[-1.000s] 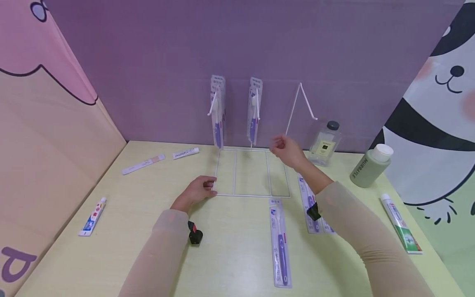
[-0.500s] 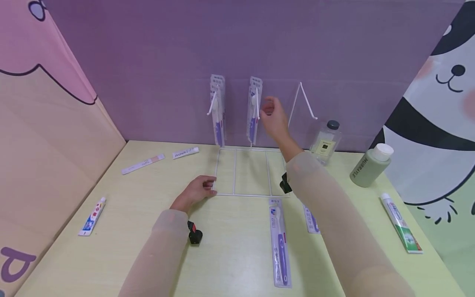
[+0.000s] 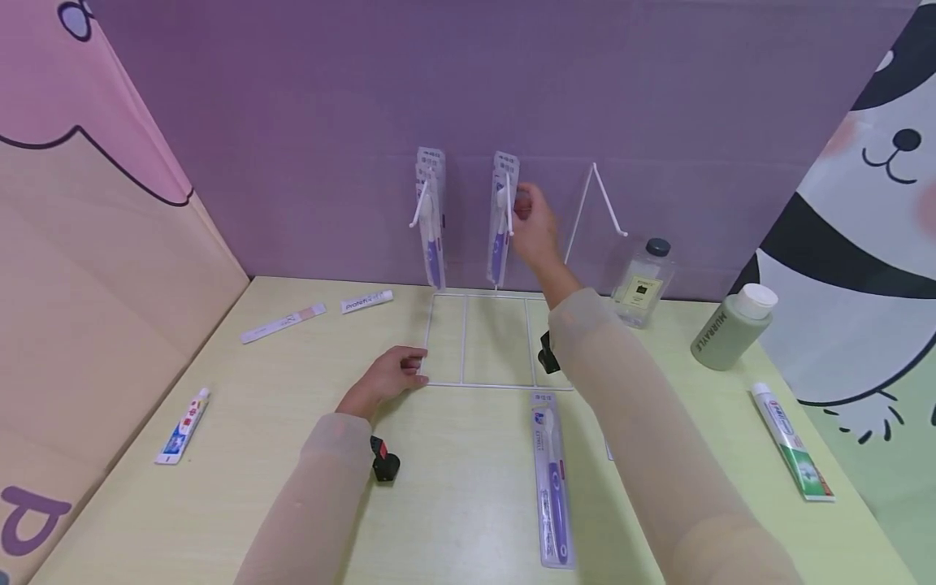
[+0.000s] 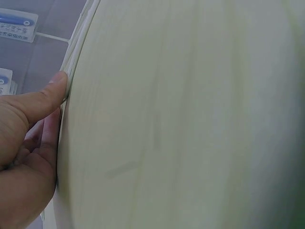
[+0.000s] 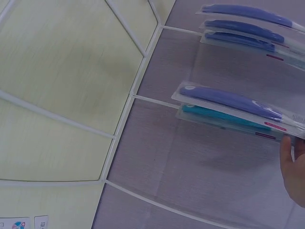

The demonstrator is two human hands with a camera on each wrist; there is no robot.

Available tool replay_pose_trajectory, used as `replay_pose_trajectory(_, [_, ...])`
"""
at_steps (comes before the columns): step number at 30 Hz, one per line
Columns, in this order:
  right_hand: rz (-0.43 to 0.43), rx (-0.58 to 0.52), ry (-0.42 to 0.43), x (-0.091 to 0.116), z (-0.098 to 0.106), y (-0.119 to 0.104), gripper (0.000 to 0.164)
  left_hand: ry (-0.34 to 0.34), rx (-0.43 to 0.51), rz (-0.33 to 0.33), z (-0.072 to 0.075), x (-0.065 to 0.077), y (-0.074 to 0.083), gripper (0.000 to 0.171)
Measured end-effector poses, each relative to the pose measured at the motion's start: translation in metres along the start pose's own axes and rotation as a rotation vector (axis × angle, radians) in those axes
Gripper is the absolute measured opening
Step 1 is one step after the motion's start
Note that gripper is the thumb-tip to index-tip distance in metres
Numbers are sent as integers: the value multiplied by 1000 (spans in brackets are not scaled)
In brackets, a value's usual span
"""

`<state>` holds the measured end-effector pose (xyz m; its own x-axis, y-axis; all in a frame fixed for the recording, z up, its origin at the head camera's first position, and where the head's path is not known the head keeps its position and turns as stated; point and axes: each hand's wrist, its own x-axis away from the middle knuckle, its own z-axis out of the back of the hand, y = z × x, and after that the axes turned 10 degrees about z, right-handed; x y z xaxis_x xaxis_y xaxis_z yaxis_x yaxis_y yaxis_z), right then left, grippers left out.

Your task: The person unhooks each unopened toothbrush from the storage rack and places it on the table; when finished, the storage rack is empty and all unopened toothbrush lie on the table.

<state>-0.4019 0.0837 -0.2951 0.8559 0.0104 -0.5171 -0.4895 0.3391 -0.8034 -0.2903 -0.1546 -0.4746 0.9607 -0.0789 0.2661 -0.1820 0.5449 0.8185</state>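
A white wire rack has its base on the table and upright hooks at the back. My left hand pinches the left front part of its base; in the left wrist view the thumb presses on the wire. Packaged toothbrushes hang from the middle hook; the right wrist view shows a purple one in front of a teal one. My right hand pinches the purple one's package at its right edge, fingertips partly hidden. More packaged toothbrushes hang on the left hook. The right hook is bare.
A packaged toothbrush lies before the rack; others lie partly under my right sleeve. A clear bottle and a green bottle stand at right. Toothpaste tubes lie at the sides. A small tube and slim packet lie back left.
My right hand has risen from near the rack's right back corner, leftward to the toothbrushes on the middle hook, and now meets their edge. The left hand stays on the rack.
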Motion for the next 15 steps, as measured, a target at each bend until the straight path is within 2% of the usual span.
replay_pose_trajectory(6, [30,37,67,1,6,-1,37,-10,4,-4,-1,0,1,51])
replay_pose_trajectory(9, [36,49,70,4,14,-2,39,-7,5,6,-1,1,1,51])
replay_pose_trajectory(15, [62,-3,48,17,31,-1,40,0,7,26,0,0,-1,50])
